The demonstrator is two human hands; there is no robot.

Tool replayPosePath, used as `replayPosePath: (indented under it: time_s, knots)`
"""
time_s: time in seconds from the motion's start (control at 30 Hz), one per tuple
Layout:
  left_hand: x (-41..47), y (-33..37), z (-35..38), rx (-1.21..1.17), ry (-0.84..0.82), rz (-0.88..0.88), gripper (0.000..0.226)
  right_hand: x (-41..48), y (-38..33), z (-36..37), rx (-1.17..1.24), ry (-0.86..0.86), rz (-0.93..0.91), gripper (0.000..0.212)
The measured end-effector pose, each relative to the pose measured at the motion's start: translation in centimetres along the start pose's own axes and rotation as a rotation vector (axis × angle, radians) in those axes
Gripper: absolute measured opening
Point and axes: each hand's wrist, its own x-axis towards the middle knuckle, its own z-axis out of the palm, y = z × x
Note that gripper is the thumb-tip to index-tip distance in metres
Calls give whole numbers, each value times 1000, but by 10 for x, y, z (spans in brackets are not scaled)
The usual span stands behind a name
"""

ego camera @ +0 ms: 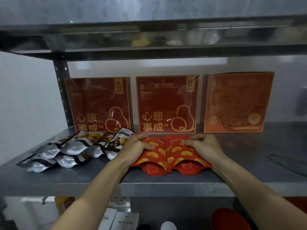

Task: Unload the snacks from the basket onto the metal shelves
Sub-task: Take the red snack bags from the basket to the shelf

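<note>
The left red pouch [152, 161] and right red pouch [184, 156], both glossy and printed with yellow crisp shapes, lie flat and touching side by side near the front of the metal shelf [240, 146], before three upright red boxes [167, 103]. The left grip [139, 146] curls its fingers onto the left pouch; the right grip [203, 145] pinches the right pouch's upper corner. Both forearms reach in from below. Silver-and-black packets [66, 151] lie further left.

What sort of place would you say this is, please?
Probably a storeroom or shop backroom: bare metal shelves, three red boxes standing along the back, silver pouches and red snack pouches laid in front.
</note>
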Motion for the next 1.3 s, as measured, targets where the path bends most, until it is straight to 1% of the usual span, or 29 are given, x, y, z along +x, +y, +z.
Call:
replayPosePath:
  time_s: [0.1, 0.17, 0.23, 0.37, 0.43, 0.53, 0.63, 0.73, 0.8, 0.9, 0.97, 1.0, 1.07, 1.13, 1.2, 1.3]
  knots:
    - [0, -4, 1, 38, 11, 56, 33, -1, 1, -1, -55, -8, -27, 43]
    - [0, -6, 1, 34, 1, 51, 30, -1, 3, -1, -92, -22, -43, 45]
    - [-2, -6, 0, 23, 2, 44, 32, -1, 3, -1, -122, -24, -51, 44]
    - [-1, -10, 0, 81, 10, 43, 41, -1, 3, -1, -179, -37, -64, 26]
    - [0, -10, 1, 136, -12, 58, 39, -2, 2, -1, -165, -40, -72, 25]
    - [0, -9, 1, 281, -49, 79, 28, -4, 1, -3, -150, -51, -91, 26]
    - [-4, -3, 1, 465, -47, 111, 33, -8, -1, -6, -186, -86, -140, 34]
    - [-9, 6, 3, 631, 2, 223, 37, -14, -5, -12, -247, -102, -215, 41]
    - [-14, 14, 3, 671, 24, 261, 39, -20, -11, -17, -272, -126, -281, 44]
    - [-19, 19, 0, 768, 96, 347, 38, -34, -23, -25, -367, -183, -434, 55]
    - [-27, 20, -3, 911, 164, 403, 42, -47, -33, -26, -461, -215, -551, 60]
    - [-33, 22, -4, 1012, 188, 404, 47, -53, -37, -25, -485, -236, -601, 63]
    - [-46, 24, -8, 1172, 217, 350, 57, -65, -45, -19, -549, -280, -674, 72]
    - [-60, 25, -15, 1211, 252, 289, 62, -77, -50, -9, -688, -319, -710, 77]
    - [-78, 20, -27, 1215, 310, 250, 64, -89, -53, 2, -783, -341, -736, 77]
    - [-118, 11, -48, 1243, 452, 261, 68, -111, -57, 23, -783, -372, -803, 76]
